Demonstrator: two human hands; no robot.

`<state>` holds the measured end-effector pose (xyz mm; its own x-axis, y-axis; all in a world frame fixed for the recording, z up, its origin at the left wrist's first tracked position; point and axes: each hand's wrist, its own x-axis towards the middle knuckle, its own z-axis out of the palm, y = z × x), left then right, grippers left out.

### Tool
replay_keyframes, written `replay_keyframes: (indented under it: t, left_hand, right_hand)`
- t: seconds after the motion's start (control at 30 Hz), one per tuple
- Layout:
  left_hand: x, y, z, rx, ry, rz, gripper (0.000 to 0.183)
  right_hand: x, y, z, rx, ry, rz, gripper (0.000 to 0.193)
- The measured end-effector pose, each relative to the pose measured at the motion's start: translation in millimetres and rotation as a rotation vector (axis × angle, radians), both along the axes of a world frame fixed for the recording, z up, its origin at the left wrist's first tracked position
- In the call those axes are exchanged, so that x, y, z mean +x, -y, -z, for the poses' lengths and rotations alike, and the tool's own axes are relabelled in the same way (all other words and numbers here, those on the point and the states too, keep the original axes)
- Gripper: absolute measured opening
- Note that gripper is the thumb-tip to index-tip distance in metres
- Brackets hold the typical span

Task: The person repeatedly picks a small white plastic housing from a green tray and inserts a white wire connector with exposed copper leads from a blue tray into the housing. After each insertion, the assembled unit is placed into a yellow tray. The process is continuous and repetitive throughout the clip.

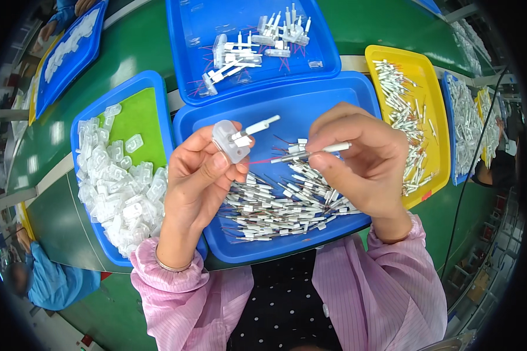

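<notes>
My left hand (202, 178) pinches a translucent plastic housing (231, 142), with a white pin-like stem (262, 126) sticking out of it to the right. Between the thumb and forefinger of my right hand (360, 158) is a slim white-and-metal rod (298, 157). A thin red wire runs from the rod's left end toward the housing. Both hands are raised over a blue tray (216, 251) holding a heap of similar white-and-metal rods (275, 210). The far end of the wire is hidden by my left fingers.
At left, a blue tray (75, 140) holds clear plastic housings (123, 205). Behind, another blue tray (187, 35) carries joined pieces (234, 58). A yellow tray (445, 134) of rods stands right. A person in a blue sleeve (58, 281) is at the left edge.
</notes>
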<state>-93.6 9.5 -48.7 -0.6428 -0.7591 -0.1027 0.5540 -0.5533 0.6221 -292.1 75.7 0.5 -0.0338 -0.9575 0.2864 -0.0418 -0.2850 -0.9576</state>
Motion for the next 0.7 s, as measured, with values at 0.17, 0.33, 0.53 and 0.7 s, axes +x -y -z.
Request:
replay_keyframes:
  t: [0.17,0.33,0.53,0.7]
  left_hand:
    - [-1,0,-2,-0.003,-0.023,0.009,0.035]
    - [1,0,-3,-0.053,0.038,-0.005,0.034]
    - [0,-2,-2,-0.213,0.161,-0.043,0.034]
    - [-6,-7,-4,-0.113,0.087,-0.025,0.034]
  right_hand:
    - [5,2,5,0.017,-0.029,0.063,0.016]
    - [5,2,4,0.024,-0.131,0.084,0.016]
    - [10,-3,-5,-0.102,-0.409,0.103,0.020]
    - [21,1,7,-0.189,-0.306,0.102,0.018]
